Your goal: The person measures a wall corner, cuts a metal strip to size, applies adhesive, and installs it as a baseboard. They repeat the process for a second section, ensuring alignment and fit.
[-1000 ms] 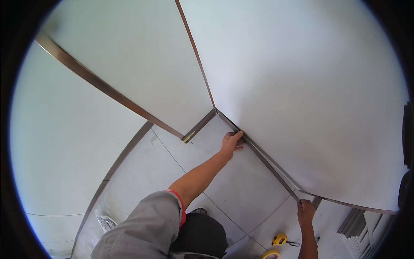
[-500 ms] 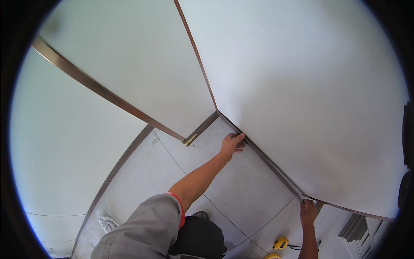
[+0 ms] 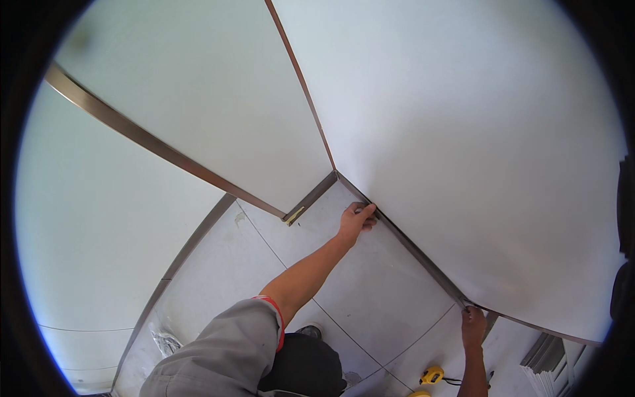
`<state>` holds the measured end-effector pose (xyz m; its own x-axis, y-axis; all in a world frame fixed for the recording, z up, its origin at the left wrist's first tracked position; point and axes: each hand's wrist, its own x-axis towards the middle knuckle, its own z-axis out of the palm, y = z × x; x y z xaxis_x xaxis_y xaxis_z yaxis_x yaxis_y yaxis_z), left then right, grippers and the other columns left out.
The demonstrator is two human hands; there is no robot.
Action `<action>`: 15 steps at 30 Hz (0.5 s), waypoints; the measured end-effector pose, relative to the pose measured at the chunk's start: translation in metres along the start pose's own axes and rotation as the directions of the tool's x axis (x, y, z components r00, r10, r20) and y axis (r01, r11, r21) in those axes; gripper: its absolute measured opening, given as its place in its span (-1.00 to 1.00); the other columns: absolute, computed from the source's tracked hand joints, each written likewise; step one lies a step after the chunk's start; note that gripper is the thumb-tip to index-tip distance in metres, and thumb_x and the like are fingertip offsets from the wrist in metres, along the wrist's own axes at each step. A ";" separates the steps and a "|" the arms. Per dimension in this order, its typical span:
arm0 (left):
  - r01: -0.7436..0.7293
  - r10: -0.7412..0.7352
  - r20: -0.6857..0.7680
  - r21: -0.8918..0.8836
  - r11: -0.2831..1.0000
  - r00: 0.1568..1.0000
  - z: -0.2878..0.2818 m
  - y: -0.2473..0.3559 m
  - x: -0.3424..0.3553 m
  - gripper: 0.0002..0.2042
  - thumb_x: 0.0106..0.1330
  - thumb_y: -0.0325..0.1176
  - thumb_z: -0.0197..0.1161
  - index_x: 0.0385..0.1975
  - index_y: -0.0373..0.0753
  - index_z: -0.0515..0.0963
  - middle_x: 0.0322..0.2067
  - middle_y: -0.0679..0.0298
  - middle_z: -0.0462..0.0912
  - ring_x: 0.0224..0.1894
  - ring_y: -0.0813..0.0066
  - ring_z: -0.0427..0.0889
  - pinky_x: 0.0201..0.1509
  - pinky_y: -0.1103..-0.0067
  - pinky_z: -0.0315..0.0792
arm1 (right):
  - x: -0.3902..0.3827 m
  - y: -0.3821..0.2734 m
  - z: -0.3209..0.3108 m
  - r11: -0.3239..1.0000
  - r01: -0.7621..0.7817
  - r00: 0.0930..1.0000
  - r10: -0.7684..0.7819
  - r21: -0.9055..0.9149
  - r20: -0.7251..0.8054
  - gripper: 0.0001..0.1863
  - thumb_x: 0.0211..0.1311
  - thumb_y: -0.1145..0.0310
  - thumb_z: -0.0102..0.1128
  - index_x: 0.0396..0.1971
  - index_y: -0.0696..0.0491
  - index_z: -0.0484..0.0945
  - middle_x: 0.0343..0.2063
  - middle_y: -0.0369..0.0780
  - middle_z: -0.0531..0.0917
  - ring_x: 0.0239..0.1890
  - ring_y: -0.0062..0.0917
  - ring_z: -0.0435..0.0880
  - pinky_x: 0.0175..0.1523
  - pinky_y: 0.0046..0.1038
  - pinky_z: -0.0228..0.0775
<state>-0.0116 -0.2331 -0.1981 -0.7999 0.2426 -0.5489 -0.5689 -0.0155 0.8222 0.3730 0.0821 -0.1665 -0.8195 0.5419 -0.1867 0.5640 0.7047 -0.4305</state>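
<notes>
A long grey metal skirting strip (image 3: 418,255) runs along the foot of the right-hand white wall panel, from the inner corner toward the near right. My left hand (image 3: 358,221) is closed on the strip not far from the corner, thumb and fingers at its upper edge. Close to the strip's near end, my right hand (image 3: 473,325) pinches it, fingers curled. The strip lies close against the wall panel (image 3: 489,165). Another short piece of skirting (image 3: 311,197) meets it at the corner, with a yellowish patch at its outer end.
A brown metal trim (image 3: 152,149) edges the left panel. Pale tiles (image 3: 390,291) cover the floor. Near my right forearm lies a yellow tape measure (image 3: 432,375). Clear plastic wrap (image 3: 164,340) sits at the left; a stack of strips or panels (image 3: 546,357) stands at the right.
The near end of the strip has moved in against the wall, and the pale gap by my right hand has narrowed. Both hands keep nearly the same places.
</notes>
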 end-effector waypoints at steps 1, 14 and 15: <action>-0.009 0.009 -0.005 -0.004 1.000 1.000 0.000 0.000 0.001 -0.54 0.33 -0.07 0.40 0.00 -0.31 0.50 -0.25 0.18 0.71 -0.27 0.39 0.74 -0.22 0.49 0.62 | 0.001 0.001 0.001 1.000 0.010 1.000 -0.010 0.000 -0.011 -0.82 0.27 0.33 0.22 -0.26 0.12 0.64 -0.29 -0.01 0.65 -0.25 -0.06 0.67 -0.13 -0.13 0.51; -0.068 0.068 0.005 -0.018 0.998 0.998 -0.012 -0.005 0.001 -0.52 0.33 -0.12 0.41 0.07 -0.31 0.47 -0.23 0.21 0.71 -0.28 0.43 0.74 -0.24 0.52 0.60 | -0.012 -0.012 0.011 0.946 -0.109 0.987 0.141 0.306 -0.082 -0.80 0.24 0.44 0.30 -0.18 0.21 0.65 -0.28 -0.07 0.72 -0.24 -0.33 0.75 -0.12 -0.36 0.56; -0.088 0.088 -0.031 -0.003 0.996 0.996 -0.011 -0.002 -0.001 -0.45 0.31 -0.14 0.43 0.16 -0.32 0.41 -0.22 0.21 0.71 -0.27 0.43 0.74 -0.23 0.52 0.60 | -0.013 -0.016 0.010 0.936 -0.130 0.982 0.168 0.327 -0.090 -0.80 0.23 0.45 0.32 -0.19 0.22 0.65 -0.29 -0.09 0.73 -0.25 -0.37 0.75 -0.12 -0.39 0.56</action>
<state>-0.0120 -0.2439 -0.2014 -0.8523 0.2102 -0.4789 -0.4968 -0.0395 0.8669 0.3737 0.0591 -0.1663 -0.7004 0.6915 -0.1765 0.6015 0.4388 -0.6676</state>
